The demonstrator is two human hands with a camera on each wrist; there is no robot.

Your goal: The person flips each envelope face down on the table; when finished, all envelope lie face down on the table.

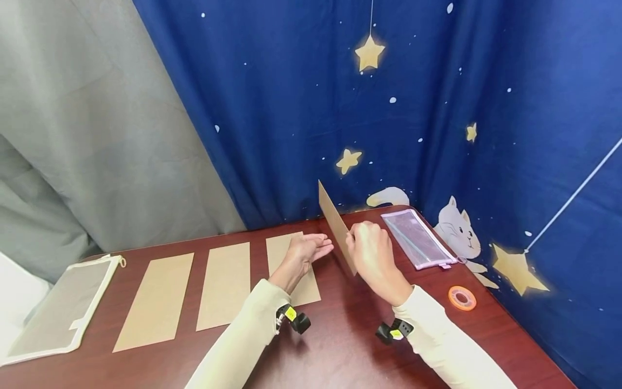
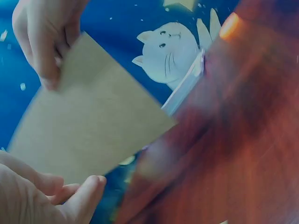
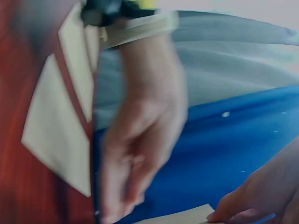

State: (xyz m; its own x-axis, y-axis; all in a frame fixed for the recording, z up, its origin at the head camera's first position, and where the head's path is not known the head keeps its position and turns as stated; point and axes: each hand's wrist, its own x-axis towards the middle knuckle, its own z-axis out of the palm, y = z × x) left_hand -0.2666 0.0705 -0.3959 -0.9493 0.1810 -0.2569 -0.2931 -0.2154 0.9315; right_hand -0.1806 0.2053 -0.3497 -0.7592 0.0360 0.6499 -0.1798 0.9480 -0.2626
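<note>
A brown kraft card sheet (image 1: pixel 334 220) is held up on edge above the table, tilted and seen nearly side-on in the head view. My right hand (image 1: pixel 374 251) pinches its near right edge between thumb and fingers. In the left wrist view the broad face of the card (image 2: pixel 100 112) shows, with the right hand (image 2: pixel 46 39) at its upper edge. My left hand (image 1: pixel 303 254) is just left of the card, palm turned up and fingers extended toward it. Beneath the left hand lies another kraft sheet (image 1: pixel 305 289), partly covered by the forearm.
Two more kraft sheets, one at the middle left (image 1: pixel 225 283) and one farther left (image 1: pixel 155 300), lie flat in a row. A cream-edged mesh pouch (image 1: pixel 60 308) lies at far left. On the right are a purple zip pouch (image 1: pixel 415 237) and an orange tape roll (image 1: pixel 453 299). Curtains hang behind the table (image 1: pixel 320 351).
</note>
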